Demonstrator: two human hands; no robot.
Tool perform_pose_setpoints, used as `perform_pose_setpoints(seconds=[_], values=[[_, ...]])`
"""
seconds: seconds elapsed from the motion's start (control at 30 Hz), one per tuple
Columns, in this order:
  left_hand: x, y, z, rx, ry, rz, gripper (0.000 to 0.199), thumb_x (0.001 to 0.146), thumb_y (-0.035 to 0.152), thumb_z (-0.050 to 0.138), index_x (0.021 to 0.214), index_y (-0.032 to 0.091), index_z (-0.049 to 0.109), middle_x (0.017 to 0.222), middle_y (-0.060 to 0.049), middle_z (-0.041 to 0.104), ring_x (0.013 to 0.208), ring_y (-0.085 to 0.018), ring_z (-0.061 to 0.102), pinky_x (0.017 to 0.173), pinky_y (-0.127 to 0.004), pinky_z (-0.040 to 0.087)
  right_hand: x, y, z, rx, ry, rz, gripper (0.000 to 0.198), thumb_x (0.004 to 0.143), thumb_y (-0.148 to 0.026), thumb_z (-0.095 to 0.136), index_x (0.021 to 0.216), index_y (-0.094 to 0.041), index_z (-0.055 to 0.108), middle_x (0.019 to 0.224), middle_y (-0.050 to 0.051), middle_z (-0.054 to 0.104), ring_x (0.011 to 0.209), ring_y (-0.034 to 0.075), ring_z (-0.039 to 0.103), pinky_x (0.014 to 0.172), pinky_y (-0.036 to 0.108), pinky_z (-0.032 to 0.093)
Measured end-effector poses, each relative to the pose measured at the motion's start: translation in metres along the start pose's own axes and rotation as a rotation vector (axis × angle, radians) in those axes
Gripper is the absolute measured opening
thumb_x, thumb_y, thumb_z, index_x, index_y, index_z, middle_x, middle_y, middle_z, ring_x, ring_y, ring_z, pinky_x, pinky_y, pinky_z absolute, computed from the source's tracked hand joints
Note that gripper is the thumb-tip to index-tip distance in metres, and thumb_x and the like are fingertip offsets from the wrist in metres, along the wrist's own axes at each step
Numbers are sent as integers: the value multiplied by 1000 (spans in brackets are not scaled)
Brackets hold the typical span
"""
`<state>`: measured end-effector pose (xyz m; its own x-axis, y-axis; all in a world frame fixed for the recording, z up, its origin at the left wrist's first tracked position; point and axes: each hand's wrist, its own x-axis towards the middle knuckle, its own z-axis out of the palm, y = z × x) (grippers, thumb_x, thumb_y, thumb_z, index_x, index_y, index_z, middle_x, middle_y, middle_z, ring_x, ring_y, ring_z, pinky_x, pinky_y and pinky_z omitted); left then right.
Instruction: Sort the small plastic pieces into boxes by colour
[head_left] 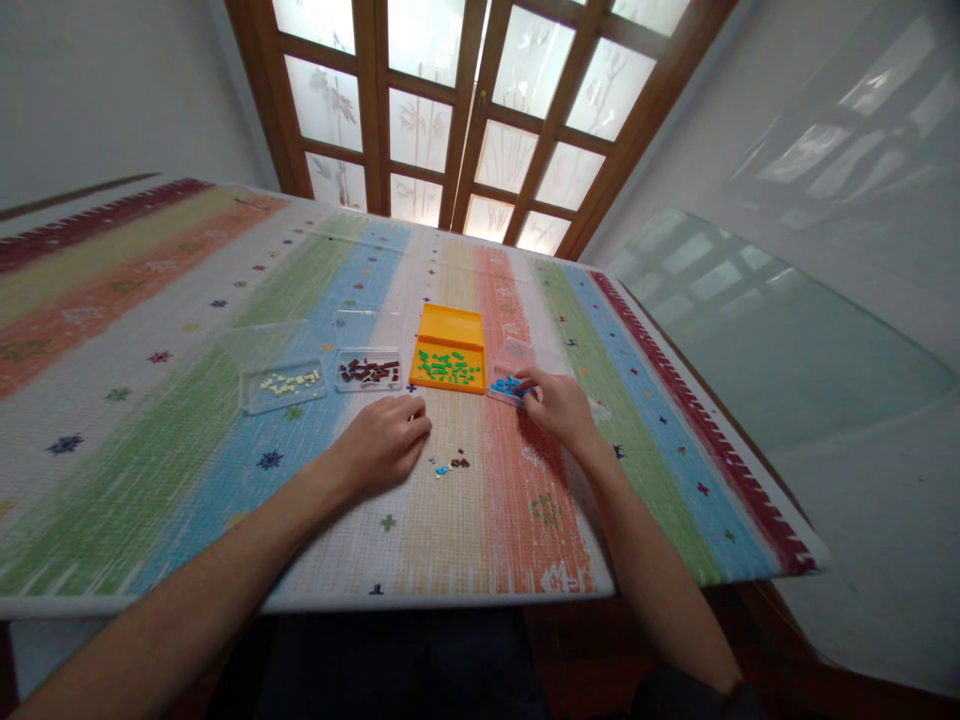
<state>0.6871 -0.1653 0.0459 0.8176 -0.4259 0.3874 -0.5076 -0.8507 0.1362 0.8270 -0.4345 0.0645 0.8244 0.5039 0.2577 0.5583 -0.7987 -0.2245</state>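
My right hand (pixel 556 405) reaches into a small clear box of blue bricks (pixel 507 386), its thumb and fingers pinched together at the bricks. Whether a brick is between the fingertips is hidden. On the tablecloth my left hand (pixel 388 438) rests with curled fingers; their inner side cannot be seen. Between the hands and nearer to me lies a small loose group of brown pieces (pixel 460 461) and blue pieces (pixel 442 470). Directly left of the blue bricks' box stands an open yellow case (pixel 451 324) with many green bricks (pixel 448 367) in its lower half.
Further left are a clear box of dark brown bricks (pixel 369 371) and a clear box of pale cream bricks (pixel 289 382), both with lids raised. A striped tablecloth (pixel 315 545) covers the table. Wooden doors with frosted panes (pixel 420 125) stand beyond the far edge.
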Motion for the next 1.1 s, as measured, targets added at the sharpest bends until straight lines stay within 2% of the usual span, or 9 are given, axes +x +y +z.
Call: perform_pose_setpoints(seconds=[0.2, 0.37, 0.5, 0.6, 0.7, 0.83, 1.1], values=[[1, 1, -5, -83, 8, -16, 22, 91, 12, 48, 77, 17, 65, 84, -7, 61, 74, -18, 54, 71, -34, 44, 0, -2, -4, 29, 38, -21, 35, 81, -9, 57, 108, -21, 76, 99, 7, 80, 87, 25, 73, 79, 32, 51], [3, 0, -11, -206, 22, -13, 21, 91, 12, 48, 80, 17, 66, 84, -6, 62, 75, -18, 56, 72, -33, 45, -8, -21, -14, 248, 54, -263, 27, 85, -13, 56, 103, -19, 75, 95, 7, 73, 81, 19, 66, 76, 30, 49], [3, 0, -11, -219, 27, 2, 21, 90, 12, 49, 81, 17, 67, 84, -6, 62, 75, -17, 56, 72, -33, 46, -21, -47, -14, 390, -145, -536, 18, 92, -19, 60, 102, -21, 75, 98, 6, 67, 85, 18, 62, 78, 31, 49], [3, 0, -11, -216, 32, 7, 21, 92, 12, 49, 80, 16, 67, 84, -6, 61, 75, -17, 56, 72, -32, 46, -30, -62, -8, 422, -324, -646, 14, 95, -24, 65, 102, -22, 76, 100, 5, 66, 86, 17, 62, 78, 30, 48], [3, 1, -10, -210, 34, 3, 22, 93, 12, 50, 80, 16, 67, 84, -6, 61, 74, -16, 56, 72, -31, 46, -34, -69, -1, 411, -416, -679, 15, 95, -24, 66, 105, -20, 76, 104, 6, 66, 80, 14, 61, 74, 28, 48], [3, 0, -9, -191, 38, 14, 22, 94, 13, 50, 80, 16, 67, 83, -5, 61, 75, -17, 56, 73, -31, 46, -35, -70, 6, 367, -406, -698, 16, 95, -21, 64, 105, -16, 76, 107, 8, 67, 81, 15, 62, 74, 29, 48], [3, -2, -8, -170, 48, 25, 23, 94, 13, 50, 79, 16, 67, 83, -5, 61, 75, -17, 55, 72, -32, 46, -34, -72, 5, 421, -399, -681, 13, 98, -23, 61, 101, -19, 73, 105, 7, 66, 83, 15, 62, 76, 28, 48]])
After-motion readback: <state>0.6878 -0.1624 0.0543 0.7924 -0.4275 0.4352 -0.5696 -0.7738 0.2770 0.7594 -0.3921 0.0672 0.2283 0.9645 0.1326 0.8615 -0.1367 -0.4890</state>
